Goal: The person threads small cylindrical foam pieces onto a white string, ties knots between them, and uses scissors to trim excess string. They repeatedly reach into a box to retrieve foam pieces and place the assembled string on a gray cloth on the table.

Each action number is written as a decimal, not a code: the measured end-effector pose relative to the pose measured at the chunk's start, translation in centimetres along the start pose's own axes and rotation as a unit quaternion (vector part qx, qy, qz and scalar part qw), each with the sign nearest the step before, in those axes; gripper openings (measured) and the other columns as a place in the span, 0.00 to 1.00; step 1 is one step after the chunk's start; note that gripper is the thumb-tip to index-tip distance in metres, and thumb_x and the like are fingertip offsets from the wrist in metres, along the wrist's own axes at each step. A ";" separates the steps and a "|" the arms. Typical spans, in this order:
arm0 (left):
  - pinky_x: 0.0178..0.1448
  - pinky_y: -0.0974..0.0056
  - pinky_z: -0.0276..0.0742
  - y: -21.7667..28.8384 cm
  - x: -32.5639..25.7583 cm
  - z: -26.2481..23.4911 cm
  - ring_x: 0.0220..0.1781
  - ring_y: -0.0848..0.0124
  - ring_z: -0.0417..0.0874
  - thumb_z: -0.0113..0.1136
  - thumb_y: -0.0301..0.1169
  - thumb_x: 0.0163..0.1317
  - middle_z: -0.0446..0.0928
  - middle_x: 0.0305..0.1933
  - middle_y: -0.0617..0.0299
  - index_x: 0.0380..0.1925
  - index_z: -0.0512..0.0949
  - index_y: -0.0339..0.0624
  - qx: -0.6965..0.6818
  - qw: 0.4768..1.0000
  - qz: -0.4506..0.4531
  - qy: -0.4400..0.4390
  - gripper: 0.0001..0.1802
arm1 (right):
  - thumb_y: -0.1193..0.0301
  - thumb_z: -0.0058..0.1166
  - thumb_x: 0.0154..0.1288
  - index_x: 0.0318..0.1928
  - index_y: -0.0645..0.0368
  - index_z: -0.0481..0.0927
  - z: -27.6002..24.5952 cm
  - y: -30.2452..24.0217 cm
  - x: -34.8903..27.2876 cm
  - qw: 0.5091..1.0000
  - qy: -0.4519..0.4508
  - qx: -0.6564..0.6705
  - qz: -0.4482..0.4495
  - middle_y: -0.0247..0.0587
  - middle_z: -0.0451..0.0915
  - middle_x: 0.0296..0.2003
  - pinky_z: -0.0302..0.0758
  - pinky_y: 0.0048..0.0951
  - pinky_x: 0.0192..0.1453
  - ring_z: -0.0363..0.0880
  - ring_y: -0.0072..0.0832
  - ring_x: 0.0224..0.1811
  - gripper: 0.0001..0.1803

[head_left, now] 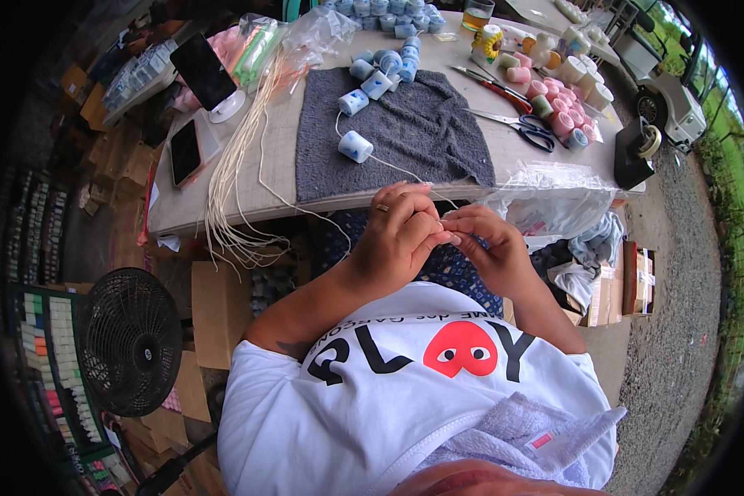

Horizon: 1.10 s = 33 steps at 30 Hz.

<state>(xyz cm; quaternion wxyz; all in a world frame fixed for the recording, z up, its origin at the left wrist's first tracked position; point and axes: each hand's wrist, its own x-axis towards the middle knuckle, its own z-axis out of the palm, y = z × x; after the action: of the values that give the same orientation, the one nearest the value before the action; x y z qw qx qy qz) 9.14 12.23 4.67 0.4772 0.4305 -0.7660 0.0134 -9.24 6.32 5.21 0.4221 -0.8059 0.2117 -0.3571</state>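
Observation:
My left hand (401, 225) and my right hand (489, 240) meet in front of the table's near edge. Their fingertips are pinched together on a thin white cord (398, 169). From there the cord runs up over a dark grey towel (430, 124) to a white cylinder with blue marks (355, 147). Beyond it, the same cord leads to another white-and-blue cylinder (354, 102), near a heap of similar ones. Fingers partly hide the cord's end, so I cannot make out its shape there. A bundle of loose white cords (235, 194) hangs over the edge left of my left hand.
Scissors (530, 131) and orange-handled pliers (504, 93) lie right of the towel, near pink and white cylinders (566, 99). A black tape dispenser (636, 153) stands at the right corner. At left are a phone (186, 153), a tablet on a stand (204, 73) and a black fan (130, 343).

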 end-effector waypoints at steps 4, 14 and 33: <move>0.58 0.49 0.65 0.2 0.3 -0.2 0.53 0.56 0.75 0.67 0.27 0.51 0.73 0.39 0.61 0.30 0.75 0.45 0.076 0.997 0.033 -0.004 0.10 | 0.79 0.59 0.58 0.39 0.62 0.82 -0.2 0.0 0.0 1.000 -0.009 -0.022 0.007 0.42 0.81 0.40 0.69 0.34 0.52 0.78 0.35 0.45 0.08; 0.42 0.70 0.75 -0.1 0.1 1.1 0.41 0.73 0.78 0.61 0.25 0.61 0.74 0.41 0.58 0.39 0.74 0.40 -0.261 0.956 -0.130 0.038 0.08 | 0.78 0.62 0.54 0.39 0.56 0.83 0.6 -0.8 -0.3 0.977 0.134 -0.133 -0.102 0.40 0.75 0.44 0.64 0.40 0.59 0.69 0.39 0.54 0.10; 0.26 0.76 0.70 -1.0 -0.2 2.0 0.24 0.83 0.74 0.56 0.24 0.64 0.78 0.32 0.65 0.42 0.75 0.37 -0.378 0.854 -0.324 -0.152 0.07 | 0.75 0.61 0.57 0.37 0.54 0.83 -0.7 1.1 -0.7 0.988 0.129 -0.083 -0.028 0.39 0.76 0.46 0.58 0.41 0.66 0.65 0.40 0.59 0.06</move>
<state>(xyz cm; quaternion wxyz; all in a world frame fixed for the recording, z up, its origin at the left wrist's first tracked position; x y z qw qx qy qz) 8.42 10.85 3.01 0.4578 0.4370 -0.5925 -0.4985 -10.31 5.80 4.29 0.3127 -0.7912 0.2705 -0.4507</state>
